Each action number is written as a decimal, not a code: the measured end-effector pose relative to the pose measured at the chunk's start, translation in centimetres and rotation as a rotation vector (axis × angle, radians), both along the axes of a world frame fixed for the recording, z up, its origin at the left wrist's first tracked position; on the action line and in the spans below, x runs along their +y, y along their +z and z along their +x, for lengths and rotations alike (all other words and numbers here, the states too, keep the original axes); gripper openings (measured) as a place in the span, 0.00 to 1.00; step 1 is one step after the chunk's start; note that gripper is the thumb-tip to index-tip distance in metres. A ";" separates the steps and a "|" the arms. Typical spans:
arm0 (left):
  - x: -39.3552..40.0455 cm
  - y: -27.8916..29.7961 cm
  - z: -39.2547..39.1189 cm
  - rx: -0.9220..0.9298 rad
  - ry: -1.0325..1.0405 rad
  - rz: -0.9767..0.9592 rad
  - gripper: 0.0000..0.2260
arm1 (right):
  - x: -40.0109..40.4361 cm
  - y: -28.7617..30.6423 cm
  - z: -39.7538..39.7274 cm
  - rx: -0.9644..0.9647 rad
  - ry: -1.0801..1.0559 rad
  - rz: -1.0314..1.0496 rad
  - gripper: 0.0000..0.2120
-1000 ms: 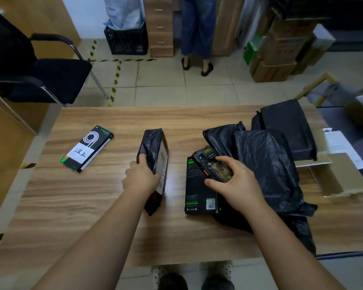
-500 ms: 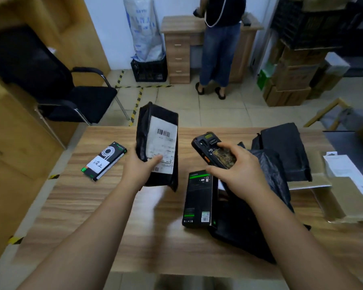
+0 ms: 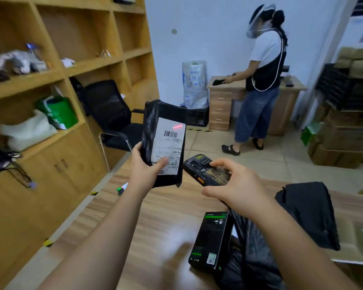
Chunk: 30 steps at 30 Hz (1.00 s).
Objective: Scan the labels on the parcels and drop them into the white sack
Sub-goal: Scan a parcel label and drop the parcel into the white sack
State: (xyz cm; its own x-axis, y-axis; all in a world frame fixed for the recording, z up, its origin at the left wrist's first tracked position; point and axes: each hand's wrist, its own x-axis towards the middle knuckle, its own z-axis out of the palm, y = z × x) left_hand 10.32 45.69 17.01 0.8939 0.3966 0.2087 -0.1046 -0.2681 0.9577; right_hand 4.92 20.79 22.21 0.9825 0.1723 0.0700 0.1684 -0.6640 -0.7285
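My left hand [image 3: 146,170] grips a black parcel [image 3: 162,143] and holds it upright above the wooden table [image 3: 155,216], its white label facing me. A red scan line falls on the label's top right, just above the barcode. My right hand [image 3: 233,185] holds a black handheld scanner [image 3: 205,170] to the right of the parcel, its head towards the label. More black parcels [image 3: 308,212] lie on the table at the right. A white sack [image 3: 195,84] stands against the far wall in a black crate.
A black and green box [image 3: 212,239] lies on the table near my right forearm. Wooden shelves [image 3: 57,76] and a black chair [image 3: 111,114] stand at the left. A person [image 3: 260,80] works at a small desk by the wall. Stacked cartons [image 3: 344,126] fill the right side.
My left hand has lifted the parcel off the table and turned its label up. The scanner has risen beside it, and the red scan line now shows on the label. My head has tilted up.
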 end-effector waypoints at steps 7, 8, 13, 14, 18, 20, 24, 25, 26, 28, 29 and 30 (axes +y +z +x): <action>1.7 0.1 -0.8 -0.021 0.070 0.023 0.38 | 1.7 0.3 -0.6 0.094 0.053 0.021 0.25; 2.1 -0.1 -0.9 -0.017 0.071 0.017 0.38 | 2.1 0.3 -0.6 0.101 0.059 0.024 0.26; 4.2 -0.2 -1.0 -0.013 0.066 0.012 0.38 | 4.5 0.3 -0.9 0.087 0.053 0.046 0.25; 4.7 -0.1 -1.0 -0.025 0.052 0.011 0.37 | 5.0 0.3 -0.9 0.082 0.048 0.050 0.25; 7.7 0.9 -0.1 -0.042 -0.020 0.031 0.35 | 7.2 0.7 -1.0 0.036 -0.023 0.086 0.27; 9.7 1.8 0.4 -0.026 -0.068 0.034 0.34 | 8.3 1.0 -0.9 -0.018 -0.102 0.120 0.27; 12.7 3.7 1.6 0.034 -0.258 -0.048 0.33 | 10.5 1.0 -0.8 -0.163 -0.234 0.125 0.29; 13.0 3.8 2.0 0.056 -0.314 -0.046 0.30 | 10.9 0.8 -1.0 -0.188 -0.264 0.114 0.29; 13.0 3.9 2.2 0.079 -0.363 -0.031 0.27 | 11.1 0.6 -1.2 -0.209 -0.296 0.099 0.30; 12.1 3.6 2.7 0.123 -0.435 -0.017 0.22 | 11.1 0.1 -2.1 -0.243 -0.369 0.072 0.30; 11.5 3.2 3.0 0.147 -0.474 -0.036 0.22 | 10.8 -0.3 -2.8 -0.254 -0.410 0.055 0.30; 10.6 2.7 3.3 0.183 -0.520 -0.077 0.24 | 10.3 -0.7 -3.5 -0.261 -0.454 0.038 0.30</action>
